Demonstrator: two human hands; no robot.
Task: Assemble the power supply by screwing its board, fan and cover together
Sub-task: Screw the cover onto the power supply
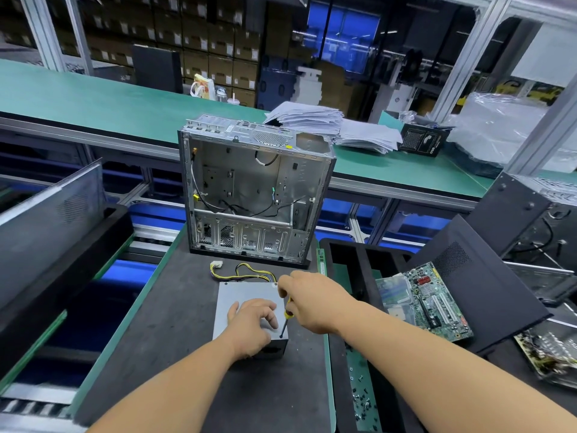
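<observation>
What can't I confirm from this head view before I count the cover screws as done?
- Screw under the screwdriver tip: too small to tell whether it is seated.
- Near-left corner of the power supply cover: hidden by the left hand.
- Far-right corner: partly hidden by the right hand.
- Board and fan: hidden beneath the cover.
- Loose screws on the tray to the right: too small to count.

Power supply [246, 296] cover: matt grey sheet metal, smooth. Pad [175, 323] beneath: dark, matt, foam-like. Computer case [249, 195]: bare, dull-silver perforated metal. Screwdriver [286, 317]: glossy yellow plastic handle, dark metal shaft.
</observation>
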